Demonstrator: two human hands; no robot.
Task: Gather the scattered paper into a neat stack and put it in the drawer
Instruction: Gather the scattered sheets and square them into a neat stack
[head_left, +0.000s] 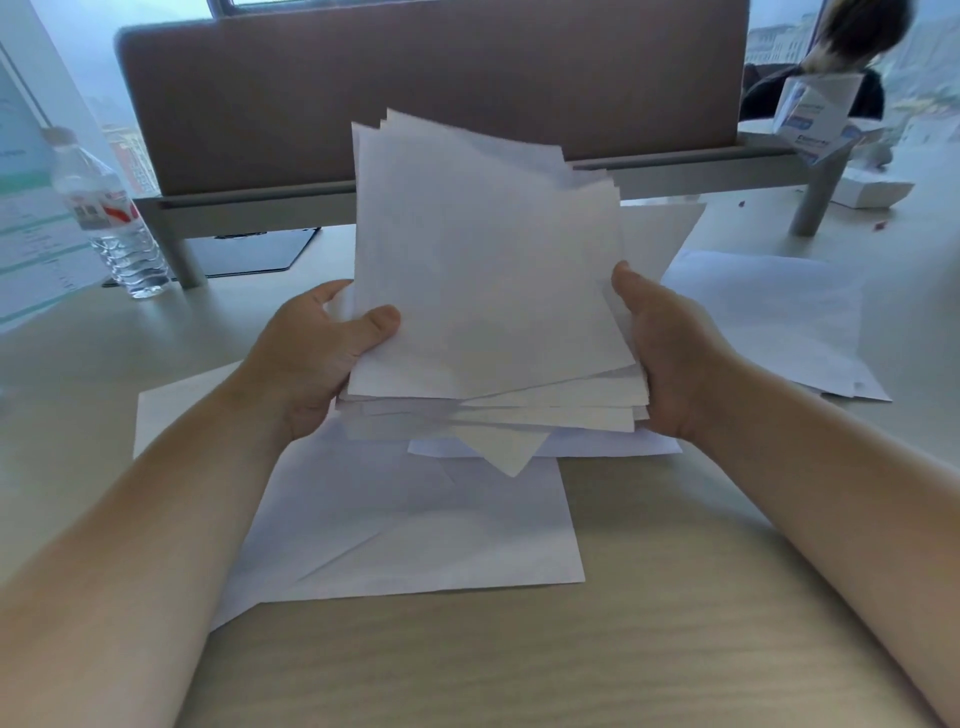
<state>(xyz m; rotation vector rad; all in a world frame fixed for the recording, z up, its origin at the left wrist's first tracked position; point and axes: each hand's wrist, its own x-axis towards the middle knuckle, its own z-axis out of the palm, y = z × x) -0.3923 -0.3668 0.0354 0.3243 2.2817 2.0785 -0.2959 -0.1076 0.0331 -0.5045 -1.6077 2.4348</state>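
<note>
A thick, uneven bundle of white paper sheets (483, 280) is tilted up above the desk, its edges and corners sticking out at different angles. My left hand (322, 358) grips its left side, thumb on the top sheet. My right hand (665, 353) presses against its right edge, fingers behind. More loose sheets (415, 525) lie flat on the desk under the bundle, and others (769, 317) lie to the right. No drawer is in view.
A water bottle (111, 218) stands at the left beside a printed sheet (26, 228). A brown divider panel (426, 88) on metal legs crosses the desk behind the paper, with a dark clipboard (260, 252) under it. Boxes (815, 114) and a person sit beyond at the right.
</note>
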